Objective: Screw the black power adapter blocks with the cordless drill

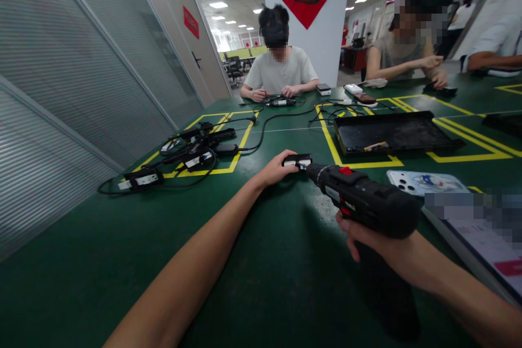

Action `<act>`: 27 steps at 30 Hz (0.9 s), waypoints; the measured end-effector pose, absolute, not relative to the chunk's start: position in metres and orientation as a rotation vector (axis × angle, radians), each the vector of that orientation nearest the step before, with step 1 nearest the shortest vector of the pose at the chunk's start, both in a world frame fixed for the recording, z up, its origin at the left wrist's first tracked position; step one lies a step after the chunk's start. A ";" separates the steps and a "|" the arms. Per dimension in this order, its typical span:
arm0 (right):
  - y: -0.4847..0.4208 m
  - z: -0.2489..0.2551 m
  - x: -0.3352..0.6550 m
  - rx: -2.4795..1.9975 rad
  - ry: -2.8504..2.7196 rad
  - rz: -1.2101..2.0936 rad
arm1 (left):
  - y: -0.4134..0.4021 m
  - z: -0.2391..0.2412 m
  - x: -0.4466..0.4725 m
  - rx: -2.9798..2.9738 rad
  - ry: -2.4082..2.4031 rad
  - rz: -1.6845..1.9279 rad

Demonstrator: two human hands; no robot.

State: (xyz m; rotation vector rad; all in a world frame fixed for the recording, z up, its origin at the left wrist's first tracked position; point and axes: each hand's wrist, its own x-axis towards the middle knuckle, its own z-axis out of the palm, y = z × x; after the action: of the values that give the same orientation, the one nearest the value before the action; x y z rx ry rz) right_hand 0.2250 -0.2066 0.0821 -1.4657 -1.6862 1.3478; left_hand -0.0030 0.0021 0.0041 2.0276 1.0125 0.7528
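Observation:
My right hand (379, 239) is wrapped round the grip of a black cordless drill (362, 196) with red switches. The drill's chuck points left and away, its tip at a small black power adapter (306, 157) with a white label. Whether the bit touches the adapter I cannot tell. On the adapter's left end, my left hand (277, 168) grips it against the green table (244, 261). Part of the adapter is hidden behind my fingers.
Left lie several black adapters with tangled cables (196, 147). A black tray (391, 133) stands right of centre, beyond a phone (426, 182) and a tablet-like device (477, 234). Across the table sits a person (281, 68) handling another adapter; another person (408, 54) sits further right.

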 end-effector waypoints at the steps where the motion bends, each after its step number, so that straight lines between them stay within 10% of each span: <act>1: -0.207 0.083 0.225 -1.476 -1.688 1.348 | 0.002 0.004 -0.003 2.027 1.017 0.753; 27: -0.207 0.081 0.224 -1.457 -1.650 1.348 | 0.002 0.005 -0.002 2.042 1.055 0.748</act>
State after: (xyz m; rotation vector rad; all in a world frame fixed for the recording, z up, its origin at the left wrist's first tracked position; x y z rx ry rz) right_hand 0.2236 -0.2067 0.0815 -1.4570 -1.6501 1.3479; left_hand -0.0020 0.0022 0.0047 2.0420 1.0547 0.7477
